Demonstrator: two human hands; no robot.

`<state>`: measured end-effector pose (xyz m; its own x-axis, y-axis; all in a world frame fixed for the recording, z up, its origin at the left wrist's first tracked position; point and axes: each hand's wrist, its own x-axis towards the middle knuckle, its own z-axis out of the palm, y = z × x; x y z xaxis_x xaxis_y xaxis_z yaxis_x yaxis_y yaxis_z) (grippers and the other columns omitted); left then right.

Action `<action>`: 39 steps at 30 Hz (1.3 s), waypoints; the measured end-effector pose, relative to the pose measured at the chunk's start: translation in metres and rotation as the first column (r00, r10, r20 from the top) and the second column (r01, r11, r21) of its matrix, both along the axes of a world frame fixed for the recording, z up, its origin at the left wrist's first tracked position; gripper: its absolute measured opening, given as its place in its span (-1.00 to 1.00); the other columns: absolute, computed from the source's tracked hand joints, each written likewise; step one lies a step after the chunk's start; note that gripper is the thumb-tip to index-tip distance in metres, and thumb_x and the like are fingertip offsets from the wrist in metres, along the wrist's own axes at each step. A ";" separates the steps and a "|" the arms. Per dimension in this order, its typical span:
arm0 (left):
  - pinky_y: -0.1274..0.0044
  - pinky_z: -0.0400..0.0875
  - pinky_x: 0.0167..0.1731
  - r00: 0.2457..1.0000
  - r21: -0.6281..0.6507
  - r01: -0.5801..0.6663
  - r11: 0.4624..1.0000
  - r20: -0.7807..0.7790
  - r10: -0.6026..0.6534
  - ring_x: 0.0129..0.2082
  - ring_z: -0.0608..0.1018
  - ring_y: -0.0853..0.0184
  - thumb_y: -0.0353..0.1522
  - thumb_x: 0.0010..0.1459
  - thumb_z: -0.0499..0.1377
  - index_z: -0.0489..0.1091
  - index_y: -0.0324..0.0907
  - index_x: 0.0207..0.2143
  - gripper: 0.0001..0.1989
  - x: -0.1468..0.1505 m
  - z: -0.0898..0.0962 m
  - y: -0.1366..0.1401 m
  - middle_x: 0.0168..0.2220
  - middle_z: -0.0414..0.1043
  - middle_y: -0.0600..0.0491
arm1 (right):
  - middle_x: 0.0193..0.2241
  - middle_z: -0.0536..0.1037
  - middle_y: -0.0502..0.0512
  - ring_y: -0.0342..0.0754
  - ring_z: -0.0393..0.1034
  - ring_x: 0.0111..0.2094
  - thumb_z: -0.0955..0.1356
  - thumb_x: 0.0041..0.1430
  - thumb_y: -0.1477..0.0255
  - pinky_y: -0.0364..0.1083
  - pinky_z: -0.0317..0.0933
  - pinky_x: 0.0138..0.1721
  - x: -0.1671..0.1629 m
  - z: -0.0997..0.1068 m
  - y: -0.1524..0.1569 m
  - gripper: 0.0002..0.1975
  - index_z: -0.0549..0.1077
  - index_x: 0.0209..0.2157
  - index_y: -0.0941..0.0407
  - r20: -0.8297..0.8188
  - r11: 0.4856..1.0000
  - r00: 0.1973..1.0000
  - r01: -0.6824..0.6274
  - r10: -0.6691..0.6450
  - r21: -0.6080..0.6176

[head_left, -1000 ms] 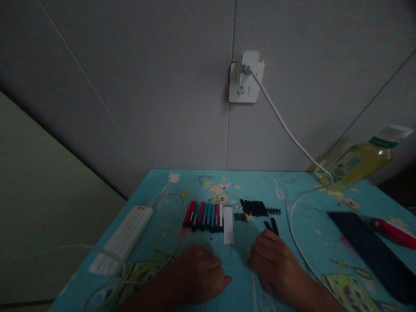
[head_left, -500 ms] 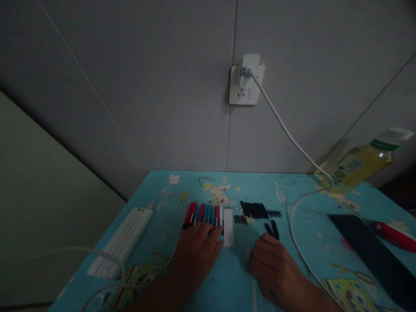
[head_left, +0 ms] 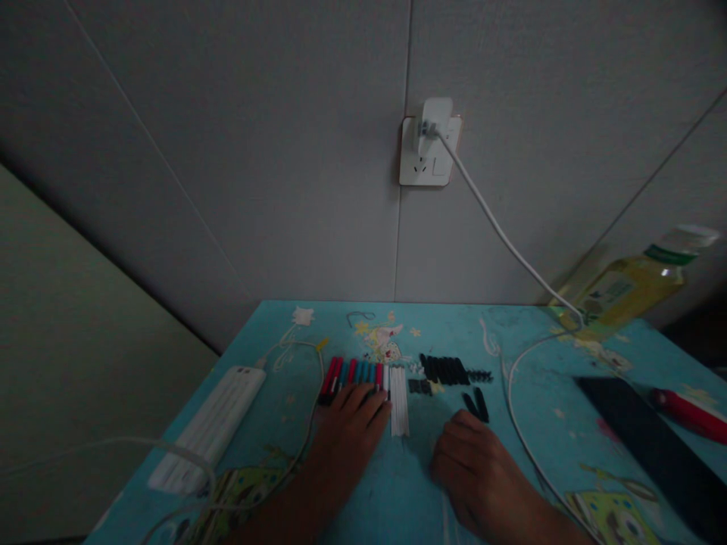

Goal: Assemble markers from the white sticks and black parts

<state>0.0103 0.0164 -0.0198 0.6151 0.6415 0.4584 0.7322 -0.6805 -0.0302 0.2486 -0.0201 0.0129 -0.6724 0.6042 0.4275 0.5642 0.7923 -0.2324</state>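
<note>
My left hand [head_left: 352, 424] lies palm down with its fingers stretched over the near ends of a row of red, blue and white pen barrels [head_left: 363, 371]. Right beside its fingertips stands a bundle of thin white pen refills [head_left: 399, 401], laid side by side. My right hand [head_left: 471, 465] rests on the table with its fingers curled in; whatever it may hold is hidden. Just beyond its knuckles lie two black pen caps [head_left: 482, 405]. Farther back are a row of black caps [head_left: 444, 370], small dark springs [head_left: 480, 376] and small dark pieces [head_left: 420, 387].
A white power strip [head_left: 210, 431] with cables lies at the left of the blue patterned table [head_left: 420, 484]. At the right are a black flat panel [head_left: 647, 446], a red-handled tool [head_left: 687, 415] and a tilted yellow bottle [head_left: 630, 291]. A white cable [head_left: 494, 219] runs from the wall socket [head_left: 425, 170].
My left hand has shifted slightly over the pen barrels, its thumb now less spread. My right hand stays curled in the same place. The view has tilted very slightly.
</note>
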 end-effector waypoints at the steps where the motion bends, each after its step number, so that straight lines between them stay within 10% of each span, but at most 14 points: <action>1: 0.23 0.29 0.06 1.000 0.012 0.009 1.000 0.002 -0.009 0.00 0.44 0.14 -0.49 0.25 0.18 0.44 -0.17 -0.02 -0.75 0.000 0.002 0.000 0.00 0.50 0.04 | -0.54 0.33 0.03 -0.08 0.17 -0.44 0.20 0.12 0.70 -0.01 -0.03 -0.31 0.000 0.000 0.000 -0.78 0.26 -0.51 0.13 0.000 1.000 1.000 0.003 -0.003 -0.002; 13: 0.32 0.35 -0.11 0.995 0.120 0.051 0.991 0.080 -0.061 -0.14 0.48 0.23 -0.48 0.41 -0.09 0.39 -0.25 0.08 -0.66 -0.002 0.028 -0.010 -0.01 0.51 -0.07 | -0.55 0.37 0.04 -0.07 0.22 -0.45 0.18 0.20 0.66 0.00 0.11 -0.29 -0.002 0.003 0.002 -0.73 0.34 -0.50 0.12 -0.019 1.000 1.000 0.000 0.000 0.004; 22: 0.41 0.44 -0.08 0.810 0.099 0.397 0.913 0.430 -0.399 -0.13 0.54 0.30 -0.54 0.31 0.11 0.29 -0.32 0.12 -0.66 -0.012 0.048 -0.039 -0.08 0.54 -0.11 | 0.13 0.33 0.26 0.07 0.37 -0.03 0.29 0.34 0.41 0.04 0.33 -0.04 0.002 0.004 -0.003 -0.59 0.30 0.20 0.06 -0.067 0.975 0.973 0.222 -0.222 -0.004; 29: 0.48 0.55 -0.18 0.700 -0.011 0.596 0.803 0.498 -0.512 -0.24 0.59 0.34 -0.47 0.38 0.01 0.12 -0.22 0.21 -0.63 -0.008 0.064 -0.037 -0.19 0.56 -0.05 | -0.31 0.53 0.04 -0.04 0.38 -0.31 0.27 0.37 0.48 -0.01 0.25 -0.23 -0.010 0.005 0.001 -0.89 0.41 -0.13 0.11 0.013 0.994 0.999 -0.032 0.034 -0.100; 39: 0.47 0.49 -0.13 0.876 -0.246 0.340 0.908 0.435 -0.210 -0.16 0.53 0.29 -0.53 0.25 0.10 0.29 -0.23 0.01 -0.72 -0.009 0.030 -0.030 -0.16 0.47 -0.09 | -0.40 0.47 0.04 -0.03 0.31 -0.36 0.28 0.36 0.48 -0.02 0.14 -0.28 -0.005 -0.007 0.006 -0.90 0.44 -0.24 0.10 0.099 0.994 0.990 0.105 -0.103 -0.014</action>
<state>0.0011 -0.0140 0.0104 0.5996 0.6197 0.5065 0.4203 -0.7823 0.4597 0.2435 -0.0144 0.0063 -0.6434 0.6806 0.3505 0.6643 0.7239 -0.1864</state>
